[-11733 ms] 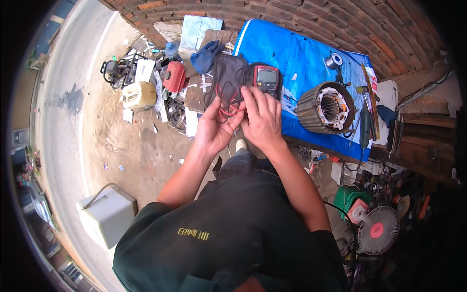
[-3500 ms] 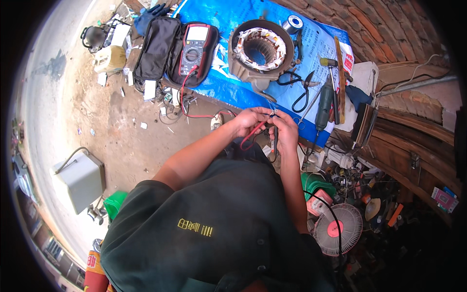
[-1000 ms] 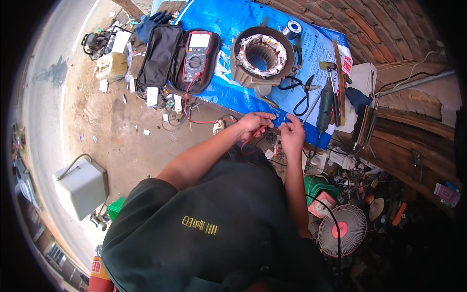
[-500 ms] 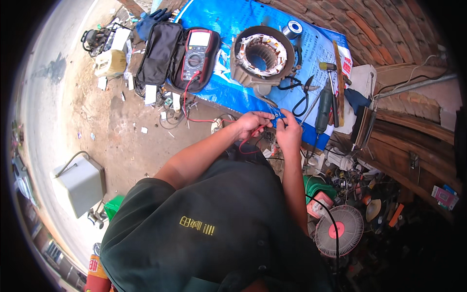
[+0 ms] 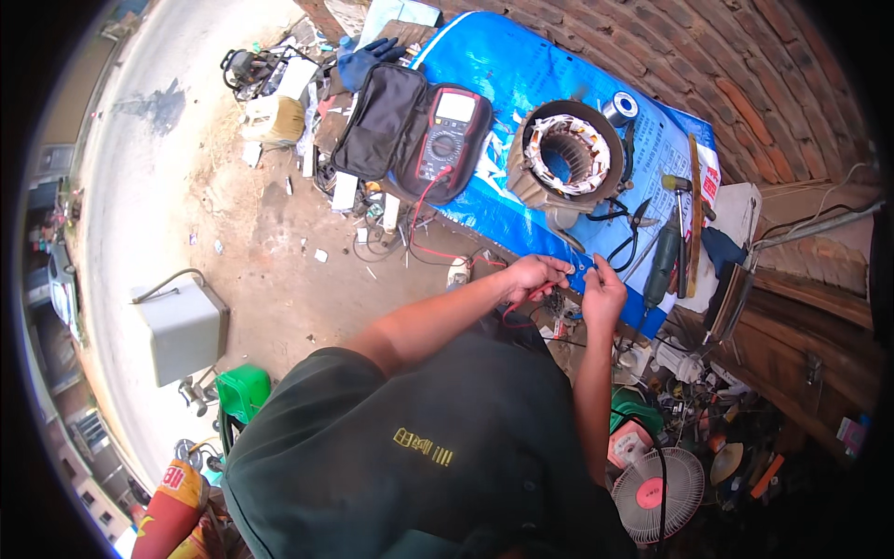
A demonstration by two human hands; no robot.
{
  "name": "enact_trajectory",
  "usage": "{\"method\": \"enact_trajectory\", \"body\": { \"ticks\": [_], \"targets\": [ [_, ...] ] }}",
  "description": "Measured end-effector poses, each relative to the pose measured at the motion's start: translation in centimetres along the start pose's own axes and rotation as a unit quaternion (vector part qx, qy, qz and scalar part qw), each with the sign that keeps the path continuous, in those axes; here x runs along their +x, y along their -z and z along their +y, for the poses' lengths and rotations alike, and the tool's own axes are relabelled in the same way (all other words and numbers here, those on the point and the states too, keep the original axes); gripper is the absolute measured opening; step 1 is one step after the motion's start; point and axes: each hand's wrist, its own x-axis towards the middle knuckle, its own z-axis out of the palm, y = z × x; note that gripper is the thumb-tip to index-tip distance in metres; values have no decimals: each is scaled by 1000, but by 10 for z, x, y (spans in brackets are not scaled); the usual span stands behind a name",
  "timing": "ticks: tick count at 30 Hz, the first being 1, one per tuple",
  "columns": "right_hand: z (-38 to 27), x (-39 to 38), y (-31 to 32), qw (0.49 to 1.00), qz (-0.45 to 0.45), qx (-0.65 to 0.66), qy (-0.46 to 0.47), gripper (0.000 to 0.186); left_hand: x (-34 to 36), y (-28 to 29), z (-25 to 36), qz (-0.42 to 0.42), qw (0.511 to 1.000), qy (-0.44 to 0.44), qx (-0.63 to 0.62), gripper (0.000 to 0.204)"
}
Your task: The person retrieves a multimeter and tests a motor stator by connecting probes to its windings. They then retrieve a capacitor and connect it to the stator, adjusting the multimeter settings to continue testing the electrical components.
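My left hand [image 5: 535, 278] is closed on a red test lead [image 5: 507, 319], fingertips pinching near thin wire ends at the tarp's front edge. My right hand [image 5: 603, 296] is just right of it, fingers closed on something too small to make out. Above them a motor stator [image 5: 533, 191] with white-bound windings stands on the blue tarp [image 5: 466, 56]. To its left a red-and-black multimeter [image 5: 442, 144] lies in an open black case [image 5: 368, 140], a red lead plugged in. Black scissors [image 5: 633, 220] and a green power tool [image 5: 663, 256] lie to the right of my hands.
A hammer [image 5: 678, 184], wire spool [image 5: 621, 107] and wooden stick [image 5: 693, 214] lie rightward, below a brick wall [image 5: 745, 84]. Blue glove [image 5: 363, 61] and yellow jug [image 5: 270, 121] are back left. White box [image 5: 182, 331], green container [image 5: 242, 391] and pink fan [image 5: 652, 494] are lower down.
Since the oldest frame my hands left the meter case for the wire ends. Lately they have moved slightly apart and stayed there; the view has shifted, so the scene sits further right and lower.
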Motion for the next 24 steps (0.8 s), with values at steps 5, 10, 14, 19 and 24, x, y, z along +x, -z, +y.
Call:
{"method": "enact_trajectory", "body": {
  "ticks": [5,10,14,19,24],
  "targets": [
    [-7,2,-1,999,7,38,6,31,7,6,-6,2,1000,-8,2,26],
    [-3,3,0,999,7,41,4,32,5,4,-5,2,1000,-2,1,27],
    [8,4,-1,1000,9,21,12,32,7,5,-6,-6,1000,-3,-2,27],
    [3,3,0,1000,-2,25,-5,32,4,3,-4,4,1000,-2,0,25],
    [13,6,-2,999,6,33,12,30,-6,-5,2,17,999,2,41,25]
  ]
}}
